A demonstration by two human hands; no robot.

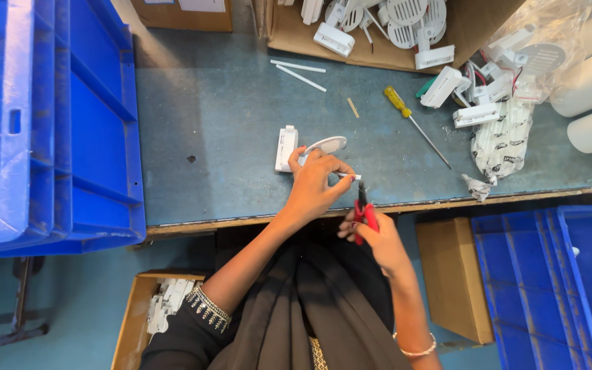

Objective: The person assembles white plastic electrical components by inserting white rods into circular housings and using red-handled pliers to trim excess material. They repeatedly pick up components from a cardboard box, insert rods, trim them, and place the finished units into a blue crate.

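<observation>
My left hand (314,185) pinches a thin white wire end (351,177) over the front of the grey-blue workbench (227,116). That wire leads back to a white plastic unit (286,147) with a round slotted grille (327,144), lying just behind my fingers. My right hand (371,236) grips red-handled pliers (363,209), jaws pointing up, just below the wire end. Whether the jaws touch the wire I cannot tell.
A yellow-handled screwdriver (412,123) lies to the right. Two white rods (299,72) lie further back. A cardboard box of white parts (385,31) and a plastic bag of parts (508,75) sit at the rear. Blue crates (56,123) stand at left, more blue crates (556,288) at lower right.
</observation>
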